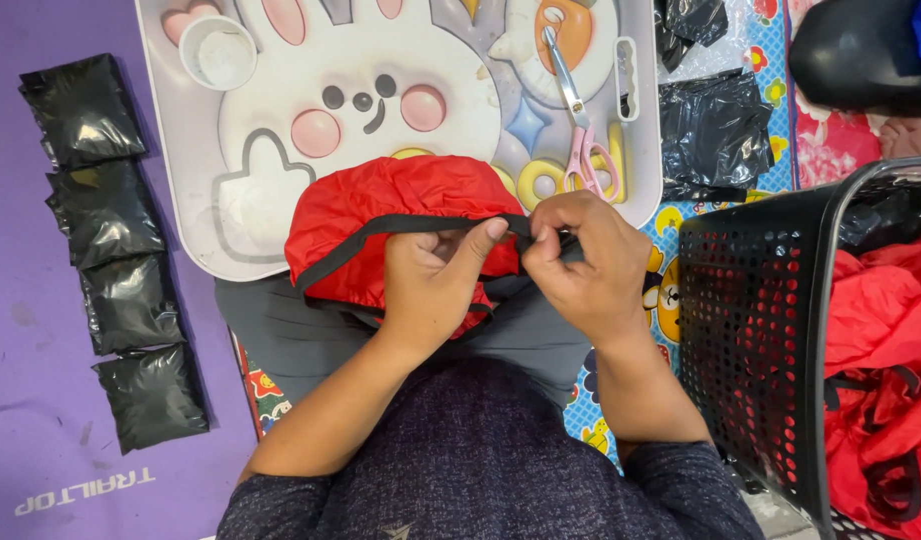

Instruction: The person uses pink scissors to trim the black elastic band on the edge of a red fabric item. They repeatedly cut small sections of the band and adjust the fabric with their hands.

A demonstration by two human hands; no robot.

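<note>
Red fabric bundle (391,225) with black strap (381,228) lies across the person's lap, under both hands, overlapping the near edge of the cartoon rabbit tray (181,150). Left hand (436,285) pinches the strap, thumb extended. Right hand (581,265), fingers curled, apparently grips the same strap. Pink-handled scissors (581,120) rest on the tray.

A purple foam floor mat (41,400) carries four black plastic packets (111,250) in a column at nine o'clock; a black perforated plastic basket (751,330) stands on the floor at three o'clock.
</note>
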